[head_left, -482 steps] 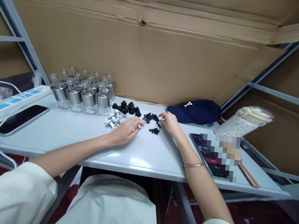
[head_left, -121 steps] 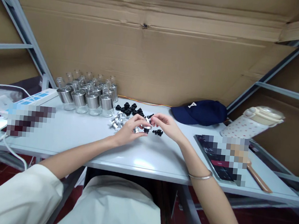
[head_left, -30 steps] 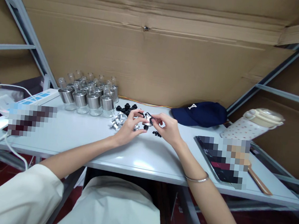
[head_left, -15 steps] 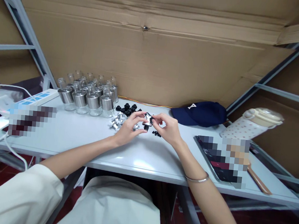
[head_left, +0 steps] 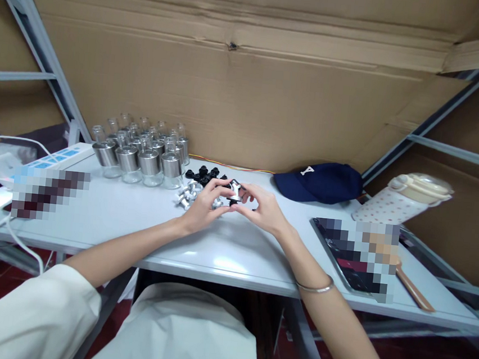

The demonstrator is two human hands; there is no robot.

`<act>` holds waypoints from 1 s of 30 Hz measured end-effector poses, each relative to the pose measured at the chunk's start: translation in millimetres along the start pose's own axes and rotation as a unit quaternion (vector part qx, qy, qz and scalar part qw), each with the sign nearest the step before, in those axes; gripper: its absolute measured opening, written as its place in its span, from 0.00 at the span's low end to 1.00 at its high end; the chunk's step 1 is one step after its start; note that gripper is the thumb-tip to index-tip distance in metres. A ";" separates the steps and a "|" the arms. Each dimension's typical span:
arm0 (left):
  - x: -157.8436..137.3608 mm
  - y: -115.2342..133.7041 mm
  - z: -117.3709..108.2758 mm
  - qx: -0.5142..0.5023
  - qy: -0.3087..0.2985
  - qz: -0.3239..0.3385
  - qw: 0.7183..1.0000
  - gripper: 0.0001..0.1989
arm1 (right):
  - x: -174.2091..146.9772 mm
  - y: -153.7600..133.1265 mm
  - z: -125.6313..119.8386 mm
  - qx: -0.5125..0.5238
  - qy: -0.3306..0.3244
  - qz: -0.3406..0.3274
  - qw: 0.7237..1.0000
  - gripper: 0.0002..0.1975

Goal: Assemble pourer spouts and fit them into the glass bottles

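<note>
A small silver pourer stopper (head_left: 235,192) with a black ribbed base and a black top is held upright above the table. My left hand (head_left: 206,203) grips it from the left, thumb low and fingers high. From the other side my right hand (head_left: 263,209) closes on it, its thumb at the black base. Just behind my left hand lie a heap of loose silver pourer parts (head_left: 187,195) and a pile of black stoppers (head_left: 203,174). The right hand mostly covers some tiny black pieces on the table.
Several glass bottles with steel sleeves (head_left: 150,162) stand at the back left. A power strip (head_left: 66,156) with white cables lies farther left. To the right are a navy cap (head_left: 321,183), a patterned tumbler (head_left: 398,200), a phone (head_left: 342,257) and a wooden-handled brush-like tool (head_left: 415,288).
My right hand has moved slightly down and left, its thumb shifting from the pourer's top to its base. The left hand stays nearly in place.
</note>
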State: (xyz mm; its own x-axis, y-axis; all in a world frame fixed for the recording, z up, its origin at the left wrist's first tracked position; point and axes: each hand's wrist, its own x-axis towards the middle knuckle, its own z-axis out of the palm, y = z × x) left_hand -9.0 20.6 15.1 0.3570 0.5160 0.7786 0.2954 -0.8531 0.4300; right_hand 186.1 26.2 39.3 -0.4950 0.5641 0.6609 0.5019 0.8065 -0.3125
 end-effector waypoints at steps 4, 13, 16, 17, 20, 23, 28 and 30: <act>-0.2 0.8 -0.9 -0.025 -0.006 -0.008 1.000 0.12 | -1.3 0.5 -0.8 -0.024 -0.006 -0.005 1.000 0.20; -1.1 1.6 -2.0 -0.037 -0.020 -0.013 0.999 0.12 | -1.0 -3.2 -1.3 -0.005 -0.027 0.035 0.999 0.19; -0.6 2.1 -2.0 -0.037 -0.022 -0.011 0.999 0.12 | -0.9 -3.8 -1.6 0.006 -0.037 0.064 0.997 0.19; -0.4 2.2 -2.0 -0.036 -0.022 -0.010 0.999 0.12 | -0.7 -4.0 -1.8 0.011 -0.040 0.073 0.996 0.18; 0.1 2.3 -2.6 -0.030 -0.024 -0.011 0.999 0.12 | 0.1 -4.9 -2.3 0.020 -0.049 0.084 0.995 0.17; 0.4 1.5 -3.6 -0.026 -0.027 -0.010 0.999 0.12 | 0.2 -6.8 -2.2 -0.005 -0.055 0.051 0.997 0.17; 0.3 1.6 -3.7 -0.013 -0.041 -0.008 0.999 0.12 | -1.7 -12.6 -1.7 -0.012 -0.055 0.035 0.998 0.16; 0.3 2.0 -2.9 -0.009 -0.040 -0.008 0.999 0.12 | -1.3 -13.5 -4.3 0.021 -0.054 0.054 0.997 0.14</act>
State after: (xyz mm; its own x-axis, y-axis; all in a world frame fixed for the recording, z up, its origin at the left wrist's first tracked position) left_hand -10.9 18.8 17.4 0.4219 0.5333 0.7332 0.2864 -0.8457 0.4503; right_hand 183.0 13.8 45.6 -0.5143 0.6629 0.5442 0.5282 0.7447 -0.4080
